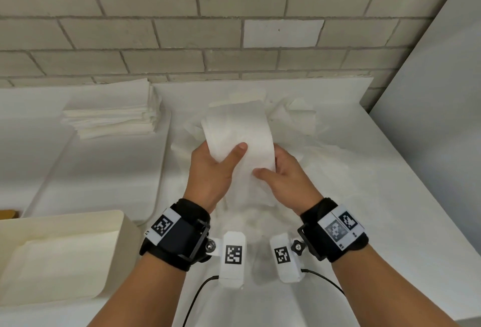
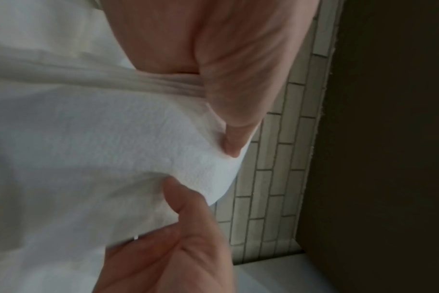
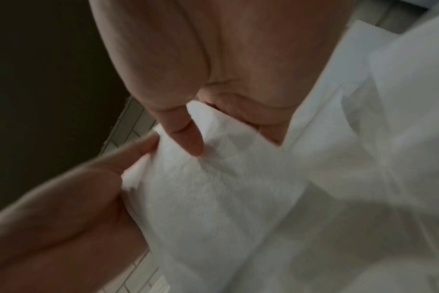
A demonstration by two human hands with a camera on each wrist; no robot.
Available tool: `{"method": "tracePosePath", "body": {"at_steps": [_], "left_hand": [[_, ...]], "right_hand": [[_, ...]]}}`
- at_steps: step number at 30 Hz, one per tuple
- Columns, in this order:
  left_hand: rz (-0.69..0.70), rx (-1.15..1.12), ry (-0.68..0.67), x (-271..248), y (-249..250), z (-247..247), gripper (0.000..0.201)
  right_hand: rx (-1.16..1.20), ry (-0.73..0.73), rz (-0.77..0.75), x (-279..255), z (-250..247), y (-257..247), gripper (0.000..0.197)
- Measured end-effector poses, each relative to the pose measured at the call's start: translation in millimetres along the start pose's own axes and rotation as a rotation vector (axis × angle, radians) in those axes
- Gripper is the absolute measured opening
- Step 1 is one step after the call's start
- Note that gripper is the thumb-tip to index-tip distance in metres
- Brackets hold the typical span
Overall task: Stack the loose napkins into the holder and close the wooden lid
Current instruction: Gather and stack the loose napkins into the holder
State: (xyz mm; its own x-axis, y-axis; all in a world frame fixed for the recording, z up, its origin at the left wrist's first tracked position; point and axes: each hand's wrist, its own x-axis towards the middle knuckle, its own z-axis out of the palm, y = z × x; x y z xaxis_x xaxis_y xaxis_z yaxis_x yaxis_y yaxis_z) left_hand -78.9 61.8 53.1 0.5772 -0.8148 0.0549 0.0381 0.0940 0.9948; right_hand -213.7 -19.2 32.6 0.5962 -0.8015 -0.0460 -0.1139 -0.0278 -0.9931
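Both hands hold one bundle of white napkins (image 1: pixel 238 136) above the middle of the white table. My left hand (image 1: pixel 216 168) grips its left side with the thumb laid across the front. My right hand (image 1: pixel 282 174) grips the lower right edge, thumb on top. In the left wrist view the left hand (image 2: pixel 229 126) presses into the napkins (image 2: pixel 100 150); in the right wrist view the right hand (image 3: pixel 186 130) pinches the napkins (image 3: pixel 213 188). The cream holder (image 1: pixel 122 225) stands open at lower left, with flat napkins inside. A brown wooden piece (image 1: pixel 7 214) shows at the left edge.
A neat stack of folded napkins (image 1: pixel 112 115) lies at the back left. Loose crumpled napkins (image 1: pixel 299 118) lie spread under and behind the hands. A brick wall (image 1: pixel 234 27) closes the back, and a white panel (image 1: pixel 429 92) stands at the right.
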Motion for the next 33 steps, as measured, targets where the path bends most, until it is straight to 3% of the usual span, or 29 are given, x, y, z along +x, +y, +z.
{"method": "tracePosePath", "body": {"at_steps": [3, 6, 10, 13, 17, 21, 23, 29, 33], "left_hand": [[0.112, -0.025, -0.019, -1, 12, 6, 0.026], [0.113, -0.077, -0.033, 3, 11, 14, 0.043], [-0.022, -0.033, -0.042, 8, -12, 20, 0.037], [-0.022, -0.047, 0.001, 13, -11, 19, 0.023], [0.041, -0.179, 0.046, 25, 11, 2, 0.028], [0.121, -0.145, 0.046, 31, 16, -11, 0.033], [0.099, -0.069, 0.071, 33, 3, -10, 0.033], [-0.059, 0.185, 0.063, 37, -54, 3, 0.039], [0.005, 0.19, 0.068, 49, -51, 2, 0.049]], "right_hand": [[-0.007, 0.08, -0.138, -2, -1, -8, 0.031], [-0.01, 0.165, -0.259, 1, -3, -7, 0.033], [-0.317, 0.04, -0.128, 8, -6, 25, 0.037], [-0.386, -0.022, 0.012, 11, -14, 42, 0.021], [-0.2, 0.132, -0.024, 11, -34, 29, 0.006], [0.012, 0.383, -0.27, 17, -58, -8, 0.022], [0.066, 0.429, -0.342, 20, -66, -16, 0.025], [-0.223, 0.359, -0.11, 29, -63, 37, 0.03], [-0.124, 0.444, -0.168, 33, -69, 29, 0.026]]}}
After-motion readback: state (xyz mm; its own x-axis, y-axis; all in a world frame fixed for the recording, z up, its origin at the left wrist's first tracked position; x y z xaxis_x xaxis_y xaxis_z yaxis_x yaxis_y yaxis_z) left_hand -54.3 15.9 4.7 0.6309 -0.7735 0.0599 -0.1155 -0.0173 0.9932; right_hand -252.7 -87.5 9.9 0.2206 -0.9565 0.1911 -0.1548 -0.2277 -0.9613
